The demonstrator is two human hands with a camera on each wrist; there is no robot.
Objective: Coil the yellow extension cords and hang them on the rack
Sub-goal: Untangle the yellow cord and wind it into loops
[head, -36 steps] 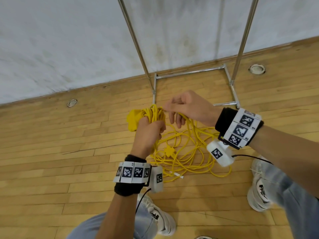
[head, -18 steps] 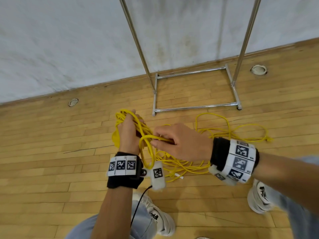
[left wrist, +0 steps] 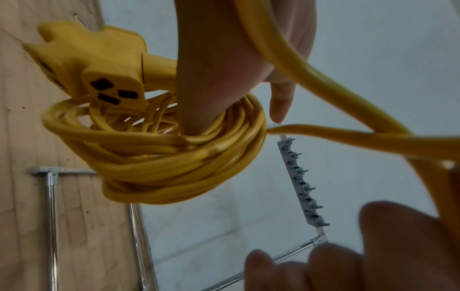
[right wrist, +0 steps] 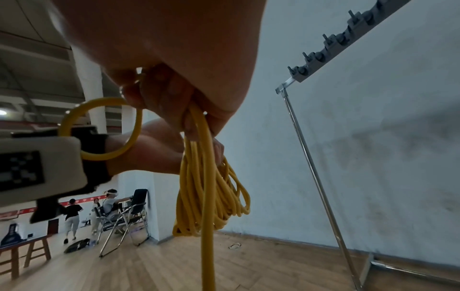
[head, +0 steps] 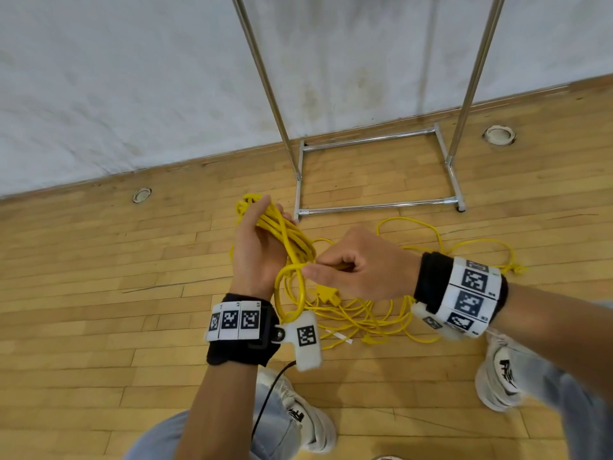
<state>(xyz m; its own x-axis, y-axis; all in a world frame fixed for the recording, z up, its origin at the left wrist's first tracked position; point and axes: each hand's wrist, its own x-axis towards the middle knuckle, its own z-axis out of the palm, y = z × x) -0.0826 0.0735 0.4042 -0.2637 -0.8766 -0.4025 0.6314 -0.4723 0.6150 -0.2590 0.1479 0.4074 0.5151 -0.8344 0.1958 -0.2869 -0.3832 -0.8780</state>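
With several loops bunched in the left hand (head: 257,250) and the right hand (head: 361,263) pinching the next one beside it, much yellow cord (head: 381,322) below lies uncoiled, unhung.

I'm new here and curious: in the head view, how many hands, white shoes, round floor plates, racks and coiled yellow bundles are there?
Hands: 2 (left hand, right hand)
White shoes: 2
Round floor plates: 2
Rack: 1
Coiled yellow bundle: 1
Loose yellow cord: tangled, not counted
Total: 8
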